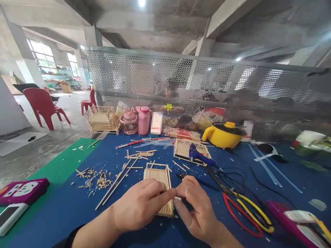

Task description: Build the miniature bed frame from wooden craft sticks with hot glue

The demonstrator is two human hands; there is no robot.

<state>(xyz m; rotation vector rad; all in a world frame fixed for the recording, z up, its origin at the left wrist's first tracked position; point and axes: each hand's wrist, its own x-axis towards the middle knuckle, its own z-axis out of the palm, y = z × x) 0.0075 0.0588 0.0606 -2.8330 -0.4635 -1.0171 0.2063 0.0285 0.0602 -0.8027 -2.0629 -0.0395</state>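
A small rack of thin wooden sticks [157, 174] lies on the blue tabletop in front of me. My left hand [143, 205] is closed over its near left part, with the index finger stretched across to the right edge. My right hand [196, 206] is closed in a pinch at that edge, its fingertips meeting those of the left. A pale bit shows below the right fingertips; what the pinch holds is hidden. Behind, a blue glue gun [200, 155] rests on another stick frame [180, 148]. Scissors with red and yellow handles [230, 191] lie right of my right hand.
Cut stick pieces [102, 181] and long sticks [116, 184] are scattered at left. Farther back stand a stick-built model [102, 120], a pink bottle [143, 120] and a yellow pot [224, 136] before a perforated metal screen [144, 79]. Black cords [236, 172] cross the right side.
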